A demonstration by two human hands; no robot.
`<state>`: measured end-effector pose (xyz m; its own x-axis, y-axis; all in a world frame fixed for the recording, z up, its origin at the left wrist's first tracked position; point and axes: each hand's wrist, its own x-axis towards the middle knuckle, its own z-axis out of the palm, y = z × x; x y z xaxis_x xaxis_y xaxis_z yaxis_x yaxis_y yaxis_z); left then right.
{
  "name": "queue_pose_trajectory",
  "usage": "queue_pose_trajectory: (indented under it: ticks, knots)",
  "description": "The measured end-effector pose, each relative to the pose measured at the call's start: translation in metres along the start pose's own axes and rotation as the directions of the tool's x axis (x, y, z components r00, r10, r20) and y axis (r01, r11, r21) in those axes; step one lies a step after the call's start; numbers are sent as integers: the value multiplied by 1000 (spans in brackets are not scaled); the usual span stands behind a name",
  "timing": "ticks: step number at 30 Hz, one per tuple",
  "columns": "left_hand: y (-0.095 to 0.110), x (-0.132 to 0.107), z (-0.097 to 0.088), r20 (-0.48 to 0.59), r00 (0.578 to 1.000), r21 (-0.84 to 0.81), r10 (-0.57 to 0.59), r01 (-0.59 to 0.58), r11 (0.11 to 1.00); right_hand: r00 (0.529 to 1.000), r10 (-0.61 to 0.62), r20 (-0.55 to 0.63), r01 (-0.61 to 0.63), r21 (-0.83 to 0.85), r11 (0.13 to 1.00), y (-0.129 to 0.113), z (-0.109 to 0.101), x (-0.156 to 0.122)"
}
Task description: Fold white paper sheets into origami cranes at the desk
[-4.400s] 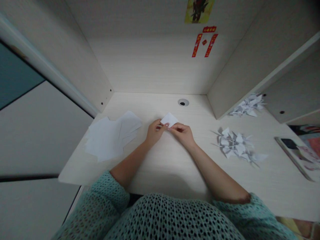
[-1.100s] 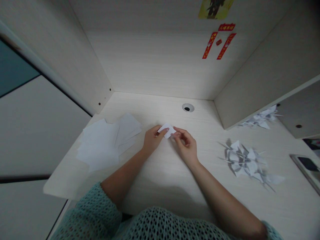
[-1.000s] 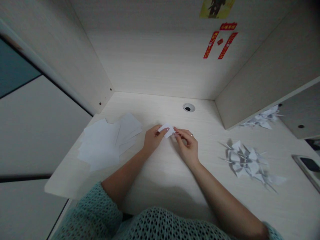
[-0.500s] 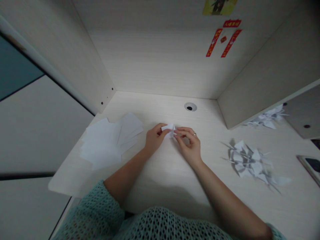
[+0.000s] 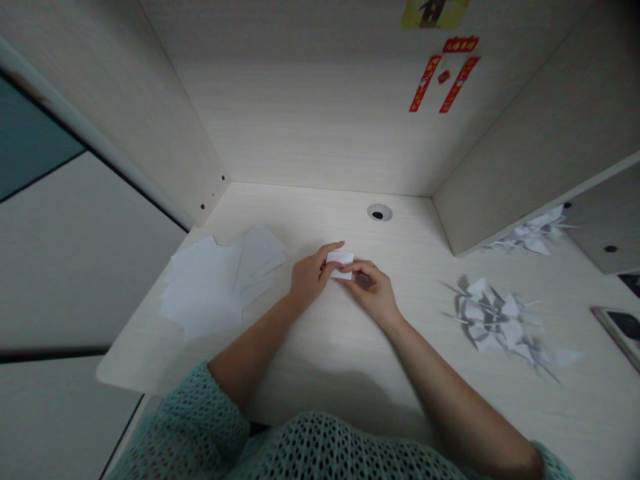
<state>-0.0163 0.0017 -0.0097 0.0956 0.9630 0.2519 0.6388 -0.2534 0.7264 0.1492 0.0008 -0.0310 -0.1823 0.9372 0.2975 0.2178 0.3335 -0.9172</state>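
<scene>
One small folded paper (image 5: 340,257) is pinched over the desk (image 5: 300,208), the left hand (image 5: 308,277) clamped on its nine-o'clock end, the right hand (image 5: 376,293) on its three-o'clock end. White sheets (image 5: 205,287) lie at nine o'clock from it, origami cranes (image 5: 507,328) between three and four.

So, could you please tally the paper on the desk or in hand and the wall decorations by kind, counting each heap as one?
Held paper: 1
Heap of flat sheets: 1
Folded-paper heaps: 2
Red decorations: 4
Yellow picture: 1
Total: 9
</scene>
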Motion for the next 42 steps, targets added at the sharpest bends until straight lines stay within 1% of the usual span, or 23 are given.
queue_pose_trajectory:
  ticks: [3, 6, 9, 11, 13, 15, 17, 20, 22, 25, 28, 32, 35, 36, 38, 42]
  knots:
    - [-1, 0, 0, 19, 999, 41, 35, -36, 999, 994, 97, 42, -101, 89, 991, 3, 1, 1]
    - [-1, 0, 1, 4, 1000, 2, 28, -28, 1000, 986, 153, 63, -161, 137, 977, 5, 1, 1]
    - [0, 1, 3, -32, 998, -170, -47, 41, 985, 982, 190, 15, -190, 170, 967, 4, 0, 1]
    - [0, 2, 4, -29, 996, -311, -85, 71, 948, 980, 192, -57, -178, 188, 966, 3, -1, 2]
    - [0, 2, 7, 4, 997, -430, -80, 74, 900, 972, 189, -137, -161, 196, 967, 2, -1, 2]
    - [-1, 3, 10, 32, 997, -499, -71, 78, 863, 961, 205, -187, -165, 212, 963, 2, -1, 2]
    - [-2, 3, 12, 33, 996, -493, -86, 91, 865, 952, 242, -187, -194, 243, 950, 2, 0, 2]
    - [-2, 2, 12, -6, 993, -420, -122, 108, 901, 942, 292, -166, -239, 280, 930, 2, 1, 2]
    - [0, 2, 11, -31, 989, -393, -142, 119, 912, 938, 306, -163, -252, 286, 924, 2, 1, 2]
    - [1, 2, 9, -39, 983, -372, -178, 151, 916, 936, 312, -162, -254, 301, 919, 0, 2, 1]
    - [0, 2, 8, -27, 978, -357, -205, 182, 916, 940, 305, -154, -249, 303, 920, -2, 2, 1]
    - [-2, 4, 4, 3, 978, -364, -207, 194, 911, 948, 287, -136, -240, 284, 928, -2, -2, 3]
    - [-3, 6, 1, 32, 978, -371, -205, 202, 906, 957, 275, -89, -237, 305, 922, -1, -7, 5]
    - [-4, 6, 1, 39, 979, -370, -202, 202, 907, 959, 277, -55, -247, 308, 919, -1, -8, 6]
    - [-4, 7, 0, 49, 980, -376, -193, 197, 905, 955, 296, -25, -274, 312, 910, -2, -10, 7]
    - [-4, 8, 2, 68, 984, -444, -165, 178, 878, 932, 348, -101, -295, 343, 892, -6, -8, 8]
